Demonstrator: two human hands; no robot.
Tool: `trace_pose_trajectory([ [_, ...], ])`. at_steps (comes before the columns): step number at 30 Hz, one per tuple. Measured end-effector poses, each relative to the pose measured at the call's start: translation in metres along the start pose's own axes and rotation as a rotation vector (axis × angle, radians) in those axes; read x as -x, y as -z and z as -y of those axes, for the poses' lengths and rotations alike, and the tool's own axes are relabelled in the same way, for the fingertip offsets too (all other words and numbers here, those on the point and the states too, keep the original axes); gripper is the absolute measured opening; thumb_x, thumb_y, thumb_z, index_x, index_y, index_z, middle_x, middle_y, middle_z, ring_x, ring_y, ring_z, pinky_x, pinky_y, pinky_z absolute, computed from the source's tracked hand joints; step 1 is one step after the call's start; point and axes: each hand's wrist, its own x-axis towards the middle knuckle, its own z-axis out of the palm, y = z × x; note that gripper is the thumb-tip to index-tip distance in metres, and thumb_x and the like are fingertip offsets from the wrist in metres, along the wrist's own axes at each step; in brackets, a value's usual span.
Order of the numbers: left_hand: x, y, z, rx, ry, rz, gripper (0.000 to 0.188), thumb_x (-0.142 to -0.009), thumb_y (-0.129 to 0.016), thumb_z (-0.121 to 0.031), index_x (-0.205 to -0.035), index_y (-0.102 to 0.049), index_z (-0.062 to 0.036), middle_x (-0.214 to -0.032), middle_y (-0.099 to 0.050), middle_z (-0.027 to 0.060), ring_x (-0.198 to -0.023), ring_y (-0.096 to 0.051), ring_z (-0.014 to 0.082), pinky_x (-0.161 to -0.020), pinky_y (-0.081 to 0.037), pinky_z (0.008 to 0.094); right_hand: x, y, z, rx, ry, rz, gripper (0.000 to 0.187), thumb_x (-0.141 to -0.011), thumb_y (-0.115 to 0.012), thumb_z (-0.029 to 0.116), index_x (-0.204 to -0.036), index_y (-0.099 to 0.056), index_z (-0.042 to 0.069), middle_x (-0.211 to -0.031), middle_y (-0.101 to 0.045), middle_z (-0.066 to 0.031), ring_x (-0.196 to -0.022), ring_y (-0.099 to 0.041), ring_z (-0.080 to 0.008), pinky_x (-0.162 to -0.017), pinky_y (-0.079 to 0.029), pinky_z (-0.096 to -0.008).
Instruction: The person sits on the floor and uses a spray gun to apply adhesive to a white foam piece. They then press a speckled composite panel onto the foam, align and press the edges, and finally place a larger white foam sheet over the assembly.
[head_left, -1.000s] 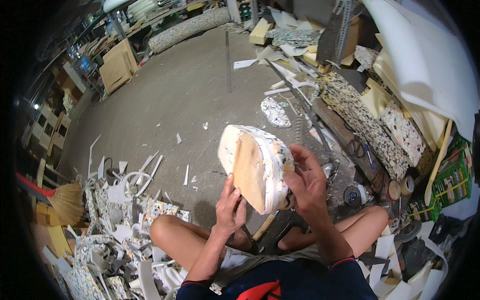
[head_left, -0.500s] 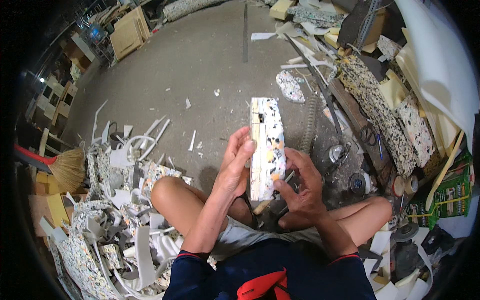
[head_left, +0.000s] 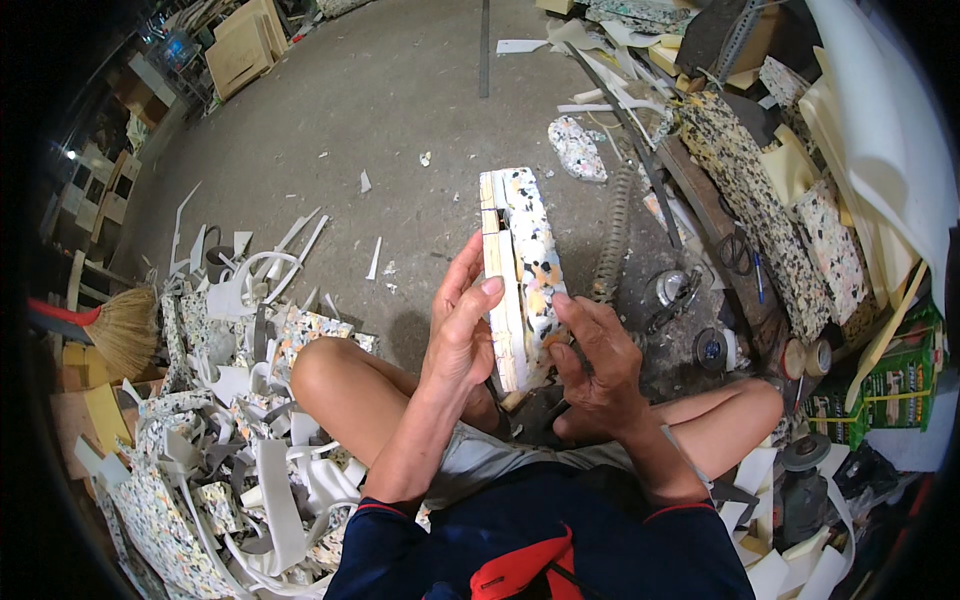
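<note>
Between my hands a layered block stands tilted, its wooden strip (head_left: 507,330) on the left and thick speckled foam (head_left: 535,240) on the right. A small dark notch shows near the top of the wood, and a narrow gap runs between the layers lower down. My left hand (head_left: 460,325) grips the wooden side, thumb on the near face and fingers behind it. Against the foam side, my right hand (head_left: 600,365) is closed, with curled index finger and thumb touching the foam; its other fingers are partly hidden.
Foam scraps (head_left: 215,430) pile up at left beside a straw broom (head_left: 125,335). To the right lie a spring (head_left: 615,235), scissors (head_left: 735,252), a blue pen (head_left: 758,278) and long speckled foam slabs (head_left: 755,210). My crossed legs (head_left: 350,395) sit below the block.
The block has tilted, its top leaning left and away. My right index finger has risen along the foam side. The whole view has shifted slightly.
</note>
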Motion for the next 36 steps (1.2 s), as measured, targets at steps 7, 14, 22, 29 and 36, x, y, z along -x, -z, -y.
trace_pose_trajectory([
  [7,0.001,0.001,0.004,-0.009,-0.017,0.001,0.081,-0.09,-0.065,-0.021,-0.157,-0.027,0.0034,-0.141,-0.054,0.0221,-0.124,-0.06,0.029,-0.105,-0.052,0.0427,0.001,-0.009,0.0,0.09,-0.018,-0.076,0.05,-0.085,-0.072,0.002,-0.134,-0.062,0.005,-0.106,-0.066,-0.0171,-0.09,-0.067,-0.0342,-0.078,-0.056,-0.0409],
  [14,0.004,0.005,0.008,0.018,-0.045,0.015,0.077,-0.092,-0.065,-0.011,-0.157,-0.027,0.0055,-0.151,-0.04,0.0193,-0.13,-0.057,0.0294,-0.106,-0.052,0.042,-0.003,-0.008,0.008,0.28,-0.009,-0.046,0.048,-0.084,-0.073,0.008,-0.132,-0.066,0.011,-0.1,-0.064,-0.0126,-0.084,-0.066,-0.0291,-0.069,-0.057,-0.0383],
  [22,0.007,-0.001,0.015,-0.057,-0.055,-0.015,0.079,-0.093,-0.065,-0.02,-0.157,-0.025,0.0013,-0.142,-0.054,0.0205,-0.125,-0.061,0.0272,-0.104,-0.053,0.0411,-0.005,-0.004,0.016,0.298,-0.036,0.007,0.049,-0.083,-0.073,0.006,-0.131,-0.066,0.007,-0.092,-0.063,-0.0104,-0.076,-0.063,-0.0277,-0.066,-0.054,-0.0385],
  [29,0.01,0.003,0.024,-0.049,-0.052,-0.016,0.085,-0.091,-0.069,-0.024,-0.158,-0.023,0.0001,-0.141,-0.053,0.0196,-0.124,-0.061,0.0269,-0.103,-0.054,0.0403,0.0,-0.002,0.014,0.237,-0.064,0.006,0.048,-0.082,-0.073,0.006,-0.129,-0.067,0.008,-0.088,-0.06,-0.0103,-0.072,-0.061,-0.0273,-0.062,-0.053,-0.0387],
  [36,0.011,0.007,0.03,-0.03,-0.101,0.082,0.095,-0.086,-0.074,-0.023,-0.16,-0.019,-0.0004,-0.152,-0.039,0.0192,-0.134,-0.053,0.0303,-0.109,-0.049,0.0442,0.001,0.01,0.007,0.063,-0.044,0.074,0.051,-0.086,-0.076,0.011,-0.134,-0.062,0.006,-0.09,-0.063,-0.0104,-0.077,-0.066,-0.0222,-0.066,-0.056,-0.0356],
])
